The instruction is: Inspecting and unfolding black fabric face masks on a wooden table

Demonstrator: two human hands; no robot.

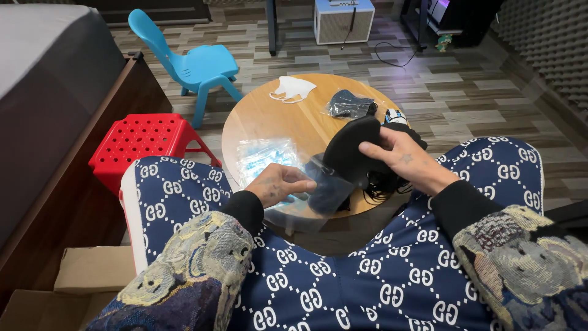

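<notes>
Black mask (352,147) half inside clear bag (318,187), near table's (269,119) front edge.

I count one round wooden table (288,122), two seats at upper left, a blue chair (196,61) and a red stool (144,138), one white mask (293,89), three clear bags (263,156), one black mask (349,150) in my hand, two cardboard boxes (92,270).

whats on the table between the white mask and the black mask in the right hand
In the head view, a bagged black mask lies between the white mask and the black mask held by the right hand.
</notes>
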